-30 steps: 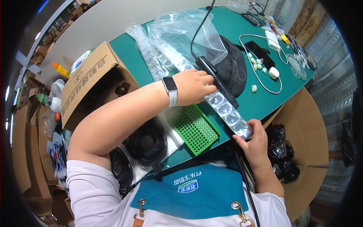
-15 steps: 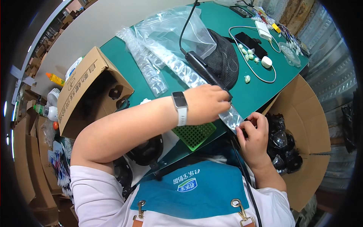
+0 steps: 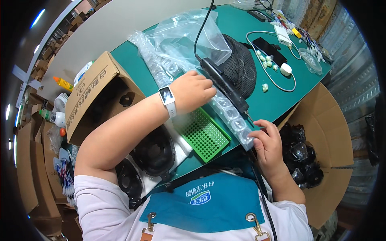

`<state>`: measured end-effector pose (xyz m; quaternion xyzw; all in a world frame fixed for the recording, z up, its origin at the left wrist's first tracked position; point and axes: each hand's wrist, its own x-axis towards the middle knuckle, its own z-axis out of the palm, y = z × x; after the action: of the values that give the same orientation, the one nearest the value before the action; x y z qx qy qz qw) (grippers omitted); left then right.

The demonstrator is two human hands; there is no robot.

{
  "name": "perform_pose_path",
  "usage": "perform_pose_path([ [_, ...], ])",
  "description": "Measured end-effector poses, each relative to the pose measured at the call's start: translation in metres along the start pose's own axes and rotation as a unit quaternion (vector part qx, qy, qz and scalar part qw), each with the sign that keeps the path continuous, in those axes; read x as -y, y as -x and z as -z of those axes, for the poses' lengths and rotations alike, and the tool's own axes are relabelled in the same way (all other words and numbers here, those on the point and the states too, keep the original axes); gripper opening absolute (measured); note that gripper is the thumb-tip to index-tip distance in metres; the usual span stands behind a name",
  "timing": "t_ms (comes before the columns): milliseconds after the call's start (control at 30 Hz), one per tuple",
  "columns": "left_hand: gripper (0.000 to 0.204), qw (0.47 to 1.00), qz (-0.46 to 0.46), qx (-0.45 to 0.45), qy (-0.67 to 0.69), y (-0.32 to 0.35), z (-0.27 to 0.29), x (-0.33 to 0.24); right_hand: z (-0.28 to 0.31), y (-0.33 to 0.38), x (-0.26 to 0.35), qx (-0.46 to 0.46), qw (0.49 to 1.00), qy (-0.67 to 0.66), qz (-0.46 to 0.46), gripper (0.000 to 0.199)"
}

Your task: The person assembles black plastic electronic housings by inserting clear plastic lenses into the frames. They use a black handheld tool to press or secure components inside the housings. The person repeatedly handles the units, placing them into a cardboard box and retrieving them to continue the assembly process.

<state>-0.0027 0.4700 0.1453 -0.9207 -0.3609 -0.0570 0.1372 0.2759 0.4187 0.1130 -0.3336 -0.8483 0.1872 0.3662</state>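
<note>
Plastic strip (image 3: pixel 231 114), the clear one with the row of round bubbles, is lying slantwise across the green table (image 3: pixel 277 94), between a black corded tool (image 3: pixel 225 86) and a green tray (image 3: pixel 205 138) full of holes, lower end by the near edge. Big change from half a second ago: the left hand (image 3: pixel 193 92) was way down near that end, and now it's slid back up and over, so more bubbles and more of the tray show. Its fingers are curled at the strip, but can't tell if they're actually gripping. Right hand (image 3: pixel 268 142) is still at the lower end, a fingertip touching it; earlier it looked like a tighter pinch, now the fingers look looser, though I can't tell if they're holding it.
</note>
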Motion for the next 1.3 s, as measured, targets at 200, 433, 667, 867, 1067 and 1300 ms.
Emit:
perform_pose_path([
  [200, 0.012, 1.000, -0.010, 0.010, 0.017, 0.004, 0.002, -0.012, -0.008, 0.003, 0.010, 0.102, 0.991, 0.062, -0.056, 0.053],
  [433, 0.013, 0.998, 0.002, 0.022, 0.065, 0.010, 0.004, -0.014, -0.002, -0.004, 0.008, 0.142, 0.979, -0.038, -0.139, 0.053],
  [667, 0.012, 0.993, 0.046, 0.053, 0.095, 0.009, 0.020, -0.022, -0.003, -0.005, 0.002, 0.110, 0.963, -0.143, -0.200, 0.043],
  [867, 0.011, 0.993, -0.012, -0.004, 0.119, 0.010, 0.012, -0.023, 0.001, -0.010, 0.002, 0.157, 0.946, -0.162, -0.234, 0.042],
  [1067, 0.013, 0.970, 0.057, 0.063, 0.229, 0.004, 0.019, -0.029, -0.010, -0.014, 0.002, 0.130, 0.947, -0.152, -0.251, 0.045],
  [1300, 0.035, 0.988, 0.068, 0.060, 0.126, 0.008, 0.003, 0.010, -0.011, -0.026, -0.008, 0.162, 0.935, -0.147, -0.280, 0.041],
])
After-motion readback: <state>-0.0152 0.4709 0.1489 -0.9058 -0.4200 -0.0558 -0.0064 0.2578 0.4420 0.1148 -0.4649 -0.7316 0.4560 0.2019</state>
